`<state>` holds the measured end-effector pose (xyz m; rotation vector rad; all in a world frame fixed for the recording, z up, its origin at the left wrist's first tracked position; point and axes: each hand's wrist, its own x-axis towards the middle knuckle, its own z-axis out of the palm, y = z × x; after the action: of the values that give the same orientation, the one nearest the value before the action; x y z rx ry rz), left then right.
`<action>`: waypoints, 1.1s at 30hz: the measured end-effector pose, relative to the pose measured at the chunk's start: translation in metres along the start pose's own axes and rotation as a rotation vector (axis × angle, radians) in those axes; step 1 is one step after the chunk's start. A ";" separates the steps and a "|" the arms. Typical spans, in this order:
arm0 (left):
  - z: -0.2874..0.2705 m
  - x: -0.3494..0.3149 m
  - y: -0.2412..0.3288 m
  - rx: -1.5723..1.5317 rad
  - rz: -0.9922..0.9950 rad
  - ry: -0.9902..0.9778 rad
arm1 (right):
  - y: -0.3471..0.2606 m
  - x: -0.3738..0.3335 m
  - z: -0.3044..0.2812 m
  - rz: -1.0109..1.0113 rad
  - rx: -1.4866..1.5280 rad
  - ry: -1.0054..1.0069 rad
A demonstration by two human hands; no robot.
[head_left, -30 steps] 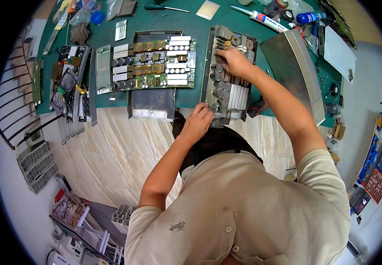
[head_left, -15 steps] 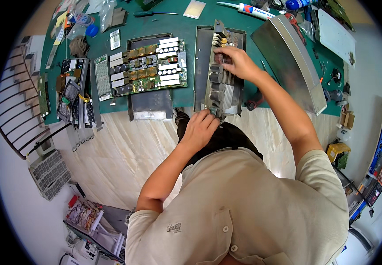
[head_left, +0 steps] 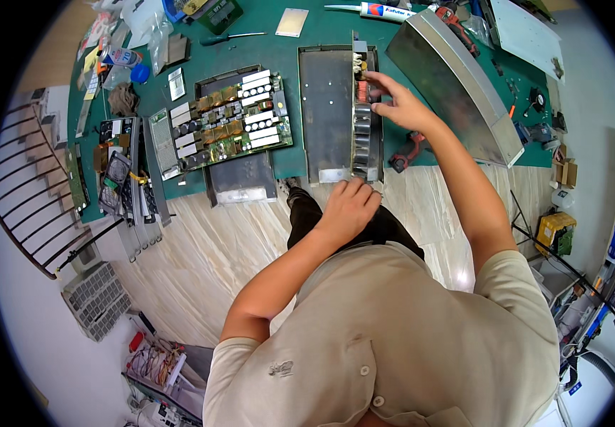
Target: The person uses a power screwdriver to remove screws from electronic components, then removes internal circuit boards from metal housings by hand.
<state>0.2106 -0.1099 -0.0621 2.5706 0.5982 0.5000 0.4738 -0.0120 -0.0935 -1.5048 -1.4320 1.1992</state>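
A circuit board [head_left: 362, 139] stands almost on its edge along the right side of a shallow dark metal tray [head_left: 325, 107]. Black round components and a red coil show along it. My right hand [head_left: 405, 105] holds it from the right near the coil, thumb and fingers against its parts; the fingertips are partly hidden. At the board's near end, my left hand [head_left: 350, 208] has its fingers curled on the corner, and what they pinch is mostly covered. Left of the tray, a second circuit board [head_left: 232, 117] with white blocks lies across another metal tray [head_left: 243, 174].
On the green bench mat [head_left: 289, 160] lie a bent sheet-metal cover [head_left: 449, 92], a red and black power tool [head_left: 407, 151], a screwdriver [head_left: 232, 38] and a sealant tube [head_left: 385, 11]. An opened electronic unit [head_left: 119, 167] stands at the left edge.
The circuit board has shifted to the tray's right side and turned steeper, baring more of the tray floor. Both hands moved right with it. The whole view has shifted slightly.
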 end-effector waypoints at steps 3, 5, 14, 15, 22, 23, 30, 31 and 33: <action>0.006 0.006 0.006 0.016 0.018 0.008 | -0.012 -0.014 0.010 0.299 0.193 0.096; 0.009 0.007 0.008 0.028 0.016 0.003 | -0.034 -0.025 0.020 0.468 0.162 0.093; 0.013 0.010 0.010 0.075 0.068 -0.034 | -0.013 -0.035 0.068 0.373 -0.431 0.324; 0.011 0.009 0.008 0.070 0.083 -0.039 | -0.007 -0.037 0.073 0.363 -0.461 0.367; -0.068 -0.025 -0.074 -0.418 0.033 0.020 | -0.003 -0.042 0.066 0.546 -0.163 0.429; -0.092 -0.028 -0.111 -0.381 -0.056 0.035 | -0.007 -0.041 0.067 0.573 -0.033 0.463; -0.170 -0.013 -0.402 -0.066 -0.258 -0.309 | -0.007 -0.031 0.070 0.689 0.023 0.626; -0.170 -0.004 -0.421 -0.073 -0.306 -0.416 | -0.007 -0.032 0.070 0.720 0.119 0.610; -0.167 0.016 -0.449 -0.123 -0.351 -0.626 | -0.012 -0.034 0.069 0.790 0.212 0.601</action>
<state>0.0062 0.3158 -0.1431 2.2529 0.7280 -0.3642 0.4069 -0.0510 -0.0983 -2.1098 -0.2920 1.1157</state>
